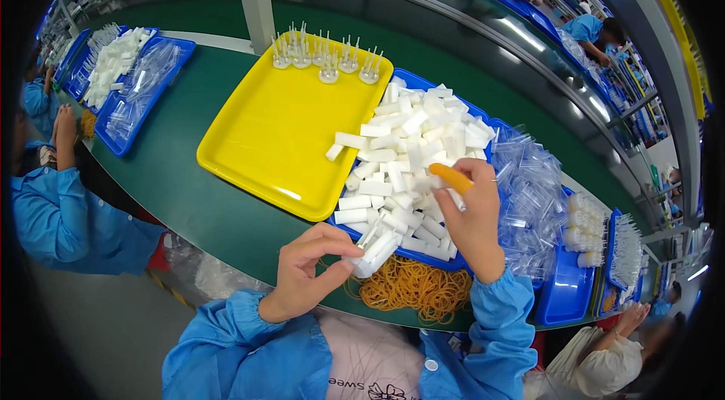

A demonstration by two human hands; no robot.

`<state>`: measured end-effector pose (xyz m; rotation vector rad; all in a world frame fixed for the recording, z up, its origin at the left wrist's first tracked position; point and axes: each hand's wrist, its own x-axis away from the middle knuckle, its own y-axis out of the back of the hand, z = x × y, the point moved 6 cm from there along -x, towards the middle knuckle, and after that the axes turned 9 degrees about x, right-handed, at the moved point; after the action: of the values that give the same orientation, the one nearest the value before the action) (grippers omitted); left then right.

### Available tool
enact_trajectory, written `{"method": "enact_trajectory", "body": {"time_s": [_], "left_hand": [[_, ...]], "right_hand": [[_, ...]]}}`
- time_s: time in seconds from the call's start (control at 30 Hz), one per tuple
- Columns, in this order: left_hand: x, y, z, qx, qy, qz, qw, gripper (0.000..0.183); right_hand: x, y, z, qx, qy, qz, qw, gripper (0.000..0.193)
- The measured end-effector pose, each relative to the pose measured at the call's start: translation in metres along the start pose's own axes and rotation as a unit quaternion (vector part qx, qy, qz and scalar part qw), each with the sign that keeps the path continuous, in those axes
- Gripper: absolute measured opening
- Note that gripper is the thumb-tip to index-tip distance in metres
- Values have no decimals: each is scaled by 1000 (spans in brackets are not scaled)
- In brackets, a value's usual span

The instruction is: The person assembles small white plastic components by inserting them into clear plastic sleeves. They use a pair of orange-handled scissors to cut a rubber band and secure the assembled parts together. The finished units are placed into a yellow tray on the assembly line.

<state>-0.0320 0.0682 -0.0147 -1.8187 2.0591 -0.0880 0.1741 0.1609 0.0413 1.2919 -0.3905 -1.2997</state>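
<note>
My left hand [313, 268] is closed, thumb and fingertips pinching a bundle of white blocks [375, 250] with a pale round end at its base. It is low over the near edge of a large heap of loose white blocks [408, 166] in a blue tray. My right hand [477, 222] is over the heap's right side, thumb and fingers closed around a small white block [458, 200]. An orange finger cot [451, 176] covers one of its fingers. Below the bundle lies a pile of tan rubber bands [415, 290].
A yellow tray [257, 128] holds several clear pronged pieces [328, 67] at its far edge. Clear plastic tubes [529, 196] fill a blue tray on the right. A co-worker in blue [68, 203] sits at left beside other trays; another person [604, 347] is at lower right.
</note>
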Motion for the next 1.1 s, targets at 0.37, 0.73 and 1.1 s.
{"method": "enact_trajectory", "body": {"time_s": [0.37,0.73,1.1], "left_hand": [[-5,-40,-30,-172,-149,90,970,30],[-8,-40,-33,-225,-177,125,950,31],[3,-41,-32,-230,-262,41,937,40]], "right_hand": [[25,-21,-1,-601,-293,99,737,36],[32,-14,8,-505,-214,185,815,13],[49,-6,26,-422,-152,177,876,12]]}}
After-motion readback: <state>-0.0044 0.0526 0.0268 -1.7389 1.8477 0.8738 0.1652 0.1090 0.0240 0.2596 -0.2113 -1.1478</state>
